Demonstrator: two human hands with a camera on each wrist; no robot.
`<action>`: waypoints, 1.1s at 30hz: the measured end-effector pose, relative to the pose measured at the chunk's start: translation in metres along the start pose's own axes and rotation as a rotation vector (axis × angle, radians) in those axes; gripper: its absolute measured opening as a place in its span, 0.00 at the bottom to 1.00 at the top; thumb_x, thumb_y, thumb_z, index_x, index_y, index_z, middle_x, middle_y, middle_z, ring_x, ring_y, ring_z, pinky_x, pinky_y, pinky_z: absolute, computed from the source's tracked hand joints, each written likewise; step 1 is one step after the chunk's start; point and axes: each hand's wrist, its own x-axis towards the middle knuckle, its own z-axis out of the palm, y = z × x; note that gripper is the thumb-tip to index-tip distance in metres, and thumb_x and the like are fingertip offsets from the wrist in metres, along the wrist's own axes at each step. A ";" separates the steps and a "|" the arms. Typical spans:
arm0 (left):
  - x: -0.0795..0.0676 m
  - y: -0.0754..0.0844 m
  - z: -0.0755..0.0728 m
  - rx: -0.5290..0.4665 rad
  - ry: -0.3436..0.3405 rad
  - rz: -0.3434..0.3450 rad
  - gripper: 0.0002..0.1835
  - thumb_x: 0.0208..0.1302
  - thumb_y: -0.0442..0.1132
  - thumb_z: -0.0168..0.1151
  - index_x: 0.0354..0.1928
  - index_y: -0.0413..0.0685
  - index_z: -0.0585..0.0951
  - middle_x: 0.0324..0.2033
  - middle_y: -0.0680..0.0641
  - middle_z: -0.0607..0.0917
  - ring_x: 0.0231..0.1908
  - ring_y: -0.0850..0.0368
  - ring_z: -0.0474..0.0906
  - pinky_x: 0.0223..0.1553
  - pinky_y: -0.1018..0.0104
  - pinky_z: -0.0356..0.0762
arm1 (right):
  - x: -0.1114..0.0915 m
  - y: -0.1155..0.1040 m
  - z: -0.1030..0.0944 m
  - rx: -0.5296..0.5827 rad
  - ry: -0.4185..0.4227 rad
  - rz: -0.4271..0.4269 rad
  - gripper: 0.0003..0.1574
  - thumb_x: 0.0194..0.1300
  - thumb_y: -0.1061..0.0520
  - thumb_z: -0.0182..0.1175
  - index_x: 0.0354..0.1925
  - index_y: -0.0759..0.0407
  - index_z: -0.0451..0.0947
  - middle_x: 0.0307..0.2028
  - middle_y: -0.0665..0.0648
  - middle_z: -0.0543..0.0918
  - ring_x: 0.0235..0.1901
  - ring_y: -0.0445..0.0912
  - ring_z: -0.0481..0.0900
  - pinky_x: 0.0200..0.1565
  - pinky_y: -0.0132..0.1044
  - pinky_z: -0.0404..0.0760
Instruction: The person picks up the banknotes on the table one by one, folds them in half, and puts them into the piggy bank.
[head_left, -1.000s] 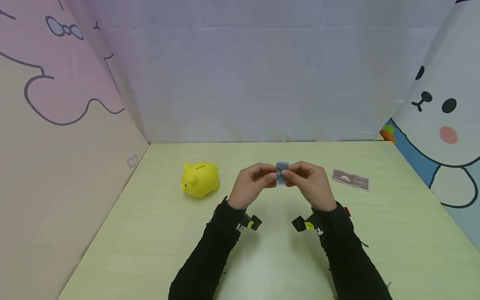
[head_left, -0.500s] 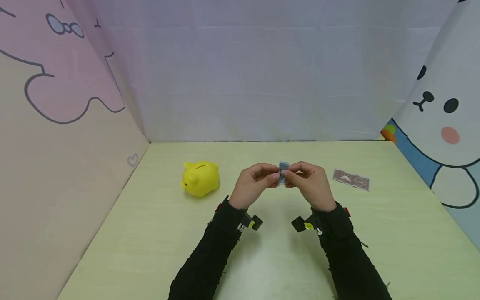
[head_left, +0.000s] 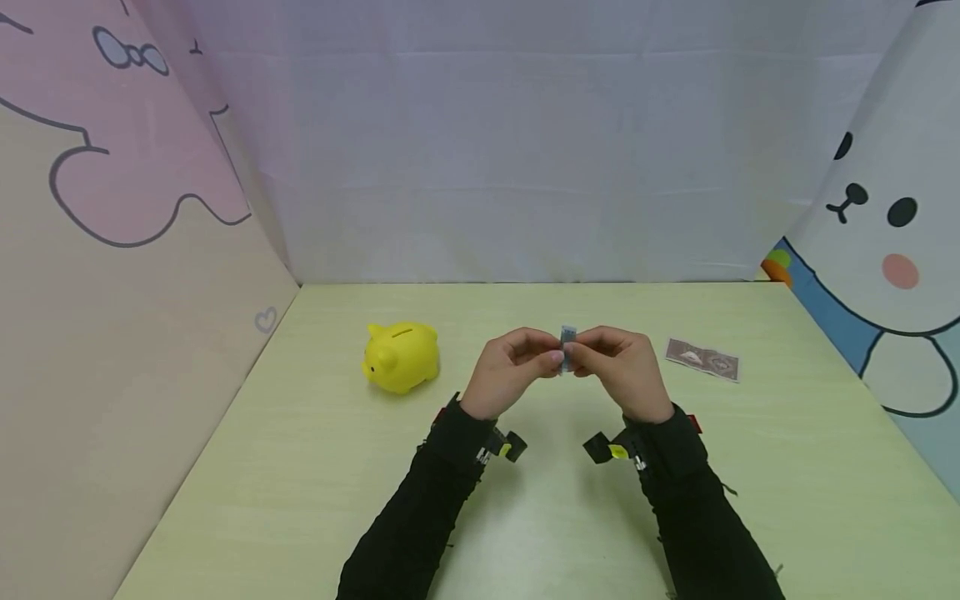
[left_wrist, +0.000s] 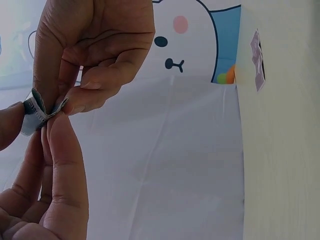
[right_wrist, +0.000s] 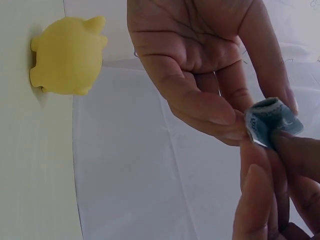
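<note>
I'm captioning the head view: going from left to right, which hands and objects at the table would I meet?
Yellow piggy bank, left hand, folded blue banknote, right hand, brown banknote.

A screened-off booth (head_left: 750,150): white cloth (head_left: 480,167) backs the rear edge of the bench (head_left: 262,500), cartoon-printed sheets (head_left: 135,333) line its side edges.

Soft light, faint shadows on table (head_left: 262,467)

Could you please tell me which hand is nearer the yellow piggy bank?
Left. The left hand is right of the yellow piggy bank; the right hand is farther right.
</note>
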 end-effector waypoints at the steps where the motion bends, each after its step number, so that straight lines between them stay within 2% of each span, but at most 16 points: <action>1: 0.000 0.000 0.000 0.004 0.001 0.000 0.14 0.62 0.38 0.60 0.47 0.37 0.78 0.42 0.42 0.80 0.40 0.54 0.80 0.45 0.60 0.79 | 0.000 0.000 0.000 -0.001 -0.003 0.001 0.14 0.61 0.59 0.61 0.37 0.72 0.80 0.27 0.51 0.82 0.26 0.47 0.80 0.32 0.35 0.82; 7: 0.000 0.000 0.001 0.032 0.000 -0.012 0.14 0.62 0.39 0.61 0.46 0.38 0.78 0.40 0.43 0.81 0.38 0.54 0.80 0.43 0.61 0.79 | -0.001 -0.001 0.000 0.002 -0.020 -0.002 0.14 0.61 0.59 0.61 0.38 0.72 0.80 0.28 0.52 0.82 0.26 0.47 0.80 0.30 0.36 0.82; 14: 0.000 0.000 0.001 0.035 -0.013 -0.042 0.13 0.63 0.37 0.59 0.46 0.35 0.79 0.40 0.40 0.82 0.40 0.43 0.79 0.43 0.59 0.79 | -0.001 -0.002 0.000 0.004 -0.038 0.000 0.15 0.61 0.58 0.61 0.39 0.72 0.80 0.29 0.52 0.82 0.26 0.47 0.80 0.30 0.36 0.82; 24: 0.000 -0.001 0.001 0.059 -0.009 -0.038 0.13 0.63 0.36 0.59 0.46 0.35 0.79 0.38 0.40 0.82 0.40 0.39 0.78 0.41 0.63 0.79 | -0.002 -0.001 0.000 0.014 -0.054 0.007 0.16 0.62 0.57 0.61 0.41 0.72 0.80 0.30 0.52 0.83 0.28 0.47 0.81 0.32 0.37 0.82; 33: 0.000 -0.002 0.000 0.089 0.007 0.001 0.13 0.62 0.41 0.60 0.43 0.38 0.80 0.36 0.44 0.82 0.37 0.46 0.79 0.41 0.60 0.80 | -0.001 -0.002 0.000 0.012 -0.081 -0.013 0.17 0.65 0.57 0.57 0.42 0.72 0.79 0.32 0.53 0.82 0.30 0.47 0.80 0.36 0.37 0.82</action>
